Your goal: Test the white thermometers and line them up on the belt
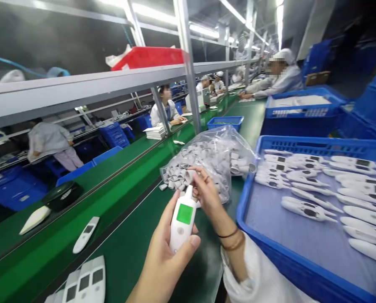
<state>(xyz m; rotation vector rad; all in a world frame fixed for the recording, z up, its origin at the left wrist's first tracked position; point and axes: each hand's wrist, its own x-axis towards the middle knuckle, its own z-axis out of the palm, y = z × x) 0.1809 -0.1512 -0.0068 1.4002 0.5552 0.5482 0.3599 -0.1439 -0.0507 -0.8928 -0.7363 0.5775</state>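
Note:
My left hand is wrapped round a white handheld thermometer whose small screen glows green. The device stands upright over the green conveyor belt, tip up. My right hand reaches across above it, fingers pinched on a small white cap right at the thermometer's tip. Just behind that hand lies a clear plastic bag stuffed with several more white caps.
A blue tray at my right holds several white thermometers in rows. More white units lie on the green belt at the left, with a black round object. Other workers in white sit along the line beyond; blue crates stand around.

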